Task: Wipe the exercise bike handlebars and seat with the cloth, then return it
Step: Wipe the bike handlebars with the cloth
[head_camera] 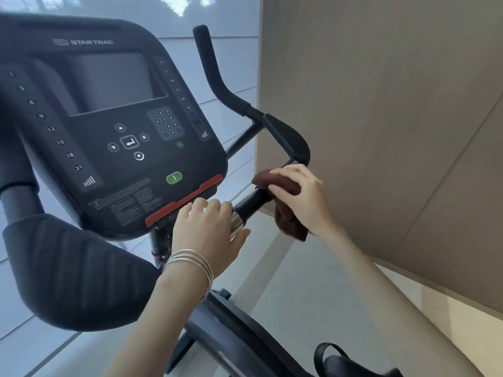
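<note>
The exercise bike's right handlebar (283, 134) curves from an upright black horn down to a bar with a silver band. My right hand (298, 194) grips a dark brown cloth (288, 213) wrapped over that bar, and the cloth's tail hangs below. My left hand (209, 229), with bangles on the wrist, curls around the same bar at the silver band (236, 223), just left of the cloth. The left handlebar pad (70, 270) fills the lower left. The seat is out of view.
The black console (109, 126) with screen, keypad and green button stands between the handlebars. A beige wall panel (394, 118) runs close on the right. Below lie the bike frame (239, 330), a pedal strap (334, 357) and the pale floor.
</note>
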The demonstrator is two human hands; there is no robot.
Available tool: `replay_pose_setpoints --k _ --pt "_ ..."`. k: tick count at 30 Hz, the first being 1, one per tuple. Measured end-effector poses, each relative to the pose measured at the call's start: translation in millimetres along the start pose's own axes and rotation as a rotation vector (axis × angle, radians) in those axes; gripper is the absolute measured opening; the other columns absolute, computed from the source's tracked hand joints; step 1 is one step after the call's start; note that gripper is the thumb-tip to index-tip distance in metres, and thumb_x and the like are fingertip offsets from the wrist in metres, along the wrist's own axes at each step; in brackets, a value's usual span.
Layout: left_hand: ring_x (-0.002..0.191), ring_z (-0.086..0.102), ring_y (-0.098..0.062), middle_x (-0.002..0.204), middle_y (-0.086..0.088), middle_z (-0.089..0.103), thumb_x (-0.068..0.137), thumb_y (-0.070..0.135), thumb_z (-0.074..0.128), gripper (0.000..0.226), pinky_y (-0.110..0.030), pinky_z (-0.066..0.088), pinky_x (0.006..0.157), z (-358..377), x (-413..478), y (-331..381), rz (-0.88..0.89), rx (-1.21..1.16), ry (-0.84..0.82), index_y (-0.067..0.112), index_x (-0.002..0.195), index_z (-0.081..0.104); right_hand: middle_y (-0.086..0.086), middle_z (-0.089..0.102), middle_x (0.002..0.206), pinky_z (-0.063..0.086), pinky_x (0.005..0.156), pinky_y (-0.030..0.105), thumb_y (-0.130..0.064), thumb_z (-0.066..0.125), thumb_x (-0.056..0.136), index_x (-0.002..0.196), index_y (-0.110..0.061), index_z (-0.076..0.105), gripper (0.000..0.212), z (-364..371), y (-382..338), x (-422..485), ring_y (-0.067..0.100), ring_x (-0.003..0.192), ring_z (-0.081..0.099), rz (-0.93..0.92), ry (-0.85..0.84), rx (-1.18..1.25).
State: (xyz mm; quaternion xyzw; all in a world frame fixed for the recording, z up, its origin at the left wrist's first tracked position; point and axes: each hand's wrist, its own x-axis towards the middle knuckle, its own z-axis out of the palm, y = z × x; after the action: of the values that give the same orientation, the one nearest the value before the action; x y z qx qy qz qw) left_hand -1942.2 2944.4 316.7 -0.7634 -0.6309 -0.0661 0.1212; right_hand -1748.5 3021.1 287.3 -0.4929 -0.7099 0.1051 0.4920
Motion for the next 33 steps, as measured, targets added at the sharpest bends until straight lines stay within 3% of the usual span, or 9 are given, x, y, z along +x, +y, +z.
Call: replay_pose_setpoints --k 3,9,16,21,24,27,33 --pt "0.101 0.050 -0.019 0.102 0.006 0.059 0.089 0.057 0.036 0.042 -0.031 0.038 0.090 1 17 13 0.006 0.001 0.010 0.024 0.111 0.052 -0.008 0.062 0.104 0.046 0.085 0.019 -0.029 0.069 0.081 0.103 -0.028 0.068 0.022 -10 8 17 0.009 0.096 0.058 0.000 -0.049 -0.013" --pt "0.097 0.051 -0.018 0.095 0.007 0.061 0.092 0.046 0.039 0.031 -0.030 0.039 0.089 1 31 20 -0.007 -0.001 0.046 0.023 0.103 0.058 -0.003 0.062 0.109 0.051 0.086 0.037 -0.028 0.066 0.083 0.102 -0.024 0.069 0.020 -24 32 55 0.019 0.101 0.059 0.171 0.031 -0.101" --pt "0.095 0.051 -0.015 0.094 0.008 0.061 0.092 0.046 0.038 0.031 -0.028 0.039 0.086 6 39 28 -0.052 -0.051 0.070 0.024 0.102 0.058 -0.007 0.062 0.107 0.048 0.083 0.027 -0.037 0.068 0.080 0.105 -0.029 0.068 0.027 -4 19 18 0.016 0.097 0.058 -0.113 -0.048 -0.008" --pt "0.093 0.051 -0.014 0.093 0.008 0.061 0.092 0.047 0.039 0.031 -0.026 0.040 0.083 5 41 30 -0.073 -0.050 0.071 0.024 0.102 0.058 -0.010 0.062 0.103 0.050 0.086 0.032 -0.032 0.071 0.076 0.098 -0.032 0.070 0.022 -21 50 55 0.012 0.098 0.059 0.063 0.030 0.012" --pt "0.093 0.050 -0.015 0.090 0.008 0.059 0.092 0.046 0.040 0.029 -0.026 0.038 0.082 6 41 31 -0.076 -0.041 0.085 0.023 0.097 0.057 -0.009 0.062 0.103 0.046 0.084 0.019 -0.027 0.072 0.077 0.099 -0.031 0.069 0.023 -24 62 63 0.010 0.099 0.060 0.149 0.084 0.040" --pt "0.090 0.049 -0.016 0.088 0.007 0.059 0.092 0.044 0.041 0.028 -0.026 0.038 0.079 7 41 33 -0.083 -0.060 0.087 0.021 0.095 0.058 -0.007 0.061 0.106 0.036 0.080 0.001 -0.026 0.072 0.077 0.103 -0.027 0.068 0.026 -12 57 41 0.010 0.097 0.059 0.132 0.134 0.072" --pt "0.091 0.050 -0.017 0.086 0.004 0.060 0.090 0.040 0.045 0.026 -0.026 0.036 0.074 7 42 35 -0.085 -0.079 0.101 0.018 0.089 0.058 -0.002 0.061 0.108 0.042 0.085 0.001 -0.027 0.074 0.077 0.108 -0.019 0.067 0.033 8 38 -12 0.008 0.096 0.058 -0.036 0.077 0.197"
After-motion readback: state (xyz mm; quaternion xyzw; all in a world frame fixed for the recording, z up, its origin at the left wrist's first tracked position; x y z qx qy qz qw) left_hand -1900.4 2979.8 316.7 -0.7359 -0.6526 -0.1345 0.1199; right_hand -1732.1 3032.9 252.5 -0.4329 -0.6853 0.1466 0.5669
